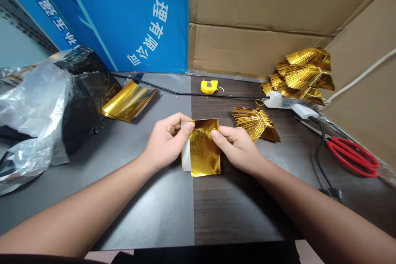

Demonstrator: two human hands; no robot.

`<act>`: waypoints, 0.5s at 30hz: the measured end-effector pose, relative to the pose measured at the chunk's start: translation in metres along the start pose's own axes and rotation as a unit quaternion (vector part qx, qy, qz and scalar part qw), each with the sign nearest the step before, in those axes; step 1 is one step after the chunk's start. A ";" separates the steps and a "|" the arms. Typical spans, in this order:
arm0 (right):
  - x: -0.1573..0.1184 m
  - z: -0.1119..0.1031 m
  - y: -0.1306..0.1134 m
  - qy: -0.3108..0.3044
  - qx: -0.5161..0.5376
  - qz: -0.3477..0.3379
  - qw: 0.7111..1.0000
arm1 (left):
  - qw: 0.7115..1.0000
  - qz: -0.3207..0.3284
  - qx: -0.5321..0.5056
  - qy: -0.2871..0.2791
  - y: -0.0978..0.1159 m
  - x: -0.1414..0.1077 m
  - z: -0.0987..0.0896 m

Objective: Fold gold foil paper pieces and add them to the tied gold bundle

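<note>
Between my two hands is a shiny gold foil sheet (205,148), folded over so that a white inner side shows along its left edge. My left hand (169,139) pinches its upper left corner between thumb and fingers. At the upper right edge my right hand (236,146) grips the same sheet, thumb on the gold face. Just beyond the right hand lies a pleated gold foil fan (252,123), tied near its narrow end. To the left rests a stack of gold foil sheets (130,101), slightly curled.
Several pleated gold fans (298,74) are piled at the back right by a white power strip (278,100). A yellow tape measure (209,86) sits near the cardboard wall (229,49). Red-handled scissors (352,156) lie right; plastic bags (40,103) bulge left. A black cable (185,94) crosses behind.
</note>
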State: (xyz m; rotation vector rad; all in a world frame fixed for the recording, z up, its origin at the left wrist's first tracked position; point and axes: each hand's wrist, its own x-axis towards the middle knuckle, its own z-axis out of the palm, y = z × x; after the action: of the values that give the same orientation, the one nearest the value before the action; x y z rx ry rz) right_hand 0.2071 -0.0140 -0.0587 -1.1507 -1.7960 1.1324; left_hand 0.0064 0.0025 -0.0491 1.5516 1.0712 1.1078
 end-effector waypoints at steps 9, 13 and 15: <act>0.002 0.001 0.005 -0.030 0.041 0.091 0.995 | 0.997 -0.030 0.065 -0.022 -0.010 0.006 -0.004; 0.002 0.000 0.005 -0.034 0.025 0.097 0.994 | 0.985 -0.002 0.155 -0.080 -0.011 0.006 -0.007; 0.001 -0.001 0.005 -0.023 -0.007 0.085 0.996 | 0.974 0.009 0.200 -0.111 -0.010 0.006 -0.008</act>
State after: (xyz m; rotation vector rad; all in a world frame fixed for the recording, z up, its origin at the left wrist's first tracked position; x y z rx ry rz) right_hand 0.2093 -0.0112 -0.0632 -1.3164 -1.7691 1.2561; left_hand -0.0016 0.0114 -0.0563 1.9508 1.1751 0.7330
